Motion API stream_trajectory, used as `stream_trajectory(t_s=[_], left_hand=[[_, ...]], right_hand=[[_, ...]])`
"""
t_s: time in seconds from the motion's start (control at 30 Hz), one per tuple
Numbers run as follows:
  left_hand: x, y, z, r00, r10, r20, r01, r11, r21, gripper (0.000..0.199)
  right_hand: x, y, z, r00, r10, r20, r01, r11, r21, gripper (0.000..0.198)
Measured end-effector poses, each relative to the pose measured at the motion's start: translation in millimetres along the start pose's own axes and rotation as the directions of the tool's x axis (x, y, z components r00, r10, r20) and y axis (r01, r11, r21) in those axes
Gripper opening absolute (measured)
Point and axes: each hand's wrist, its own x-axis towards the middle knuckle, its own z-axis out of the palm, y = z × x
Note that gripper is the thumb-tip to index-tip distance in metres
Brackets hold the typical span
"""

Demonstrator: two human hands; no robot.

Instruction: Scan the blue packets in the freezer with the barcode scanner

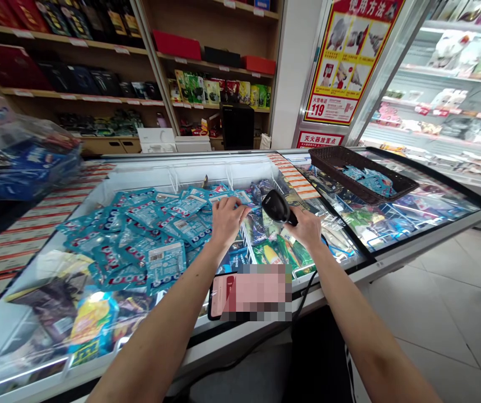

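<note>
My right hand (307, 226) is wrapped round the handle of a black barcode scanner (276, 206), whose head points left toward my other hand. My left hand (227, 218) pinches a small blue packet (232, 196), mostly hidden behind the fingers. To the left of that hand, a heap of blue-and-white packets (141, 226) is spread over the freezer's glass top (137, 168), some with barcodes facing up. A phone (222, 296) with a lit, partly blurred screen lies near the front edge, between my forearms.
At the right on the glass stands a brown woven basket (332, 162) holding several blue packets. A plastic bag of blue goods (17, 162) is at the left. The scanner's cable (307, 288) runs down over the front edge. Shelves (219, 59) and a lit display fridge (446, 101) stand behind.
</note>
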Motion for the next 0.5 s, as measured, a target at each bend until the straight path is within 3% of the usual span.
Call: stream_trajectory(t_s=[0.1,0.27,0.5], left_hand=[[-0.6,-2.2,0.3,0.997,-0.062,-0.037,0.062,0.998,0.007,0.039],[-3.0,-0.3,1.3,0.998,-0.061,-0.033,0.060,0.997,-0.040,0.040],[-7.1,-1.3,-1.2,0.982,-0.148,-0.116,0.107,0.947,-0.304,0.033]], right_hand=[[-0.2,-0.1,0.2,1.000,-0.001,0.011,0.001,1.000,-0.004,0.035],[-0.2,-0.2,0.1,1.000,-0.006,-0.010,0.006,1.000,-0.001,0.035],[0.3,0.3,0.4,1.000,-0.011,-0.017,0.011,1.000,0.024,0.032]])
